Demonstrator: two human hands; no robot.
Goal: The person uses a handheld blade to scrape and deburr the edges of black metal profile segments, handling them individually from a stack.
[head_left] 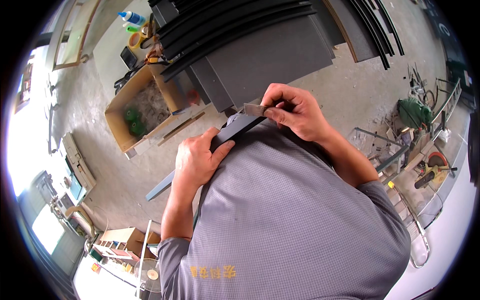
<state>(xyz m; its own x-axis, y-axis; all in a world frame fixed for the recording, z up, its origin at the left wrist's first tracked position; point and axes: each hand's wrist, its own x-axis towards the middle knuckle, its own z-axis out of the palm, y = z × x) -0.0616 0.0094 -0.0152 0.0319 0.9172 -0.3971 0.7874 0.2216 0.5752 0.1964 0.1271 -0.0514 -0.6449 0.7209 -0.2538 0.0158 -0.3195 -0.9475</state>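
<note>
A long dark grey bar runs slantwise in front of my torso, its lower end reaching past my left wrist. My left hand is closed round it, thumb on the near side and fingers over the far side. Between the thumb and fingers of my right hand is a small flat rectangular blade, greyish and thin, held against or just above the bar's upper part; contact cannot be made out. A bit of crumpled pale film shows at the bar's far edge, between the two hands.
Beyond my hands stands a grey-topped bench stacked with black profiles. An open cardboard box with green rolls sits to its left, near a blue-capped bottle and tape. Right lie a chop saw, a ladder and frames.
</note>
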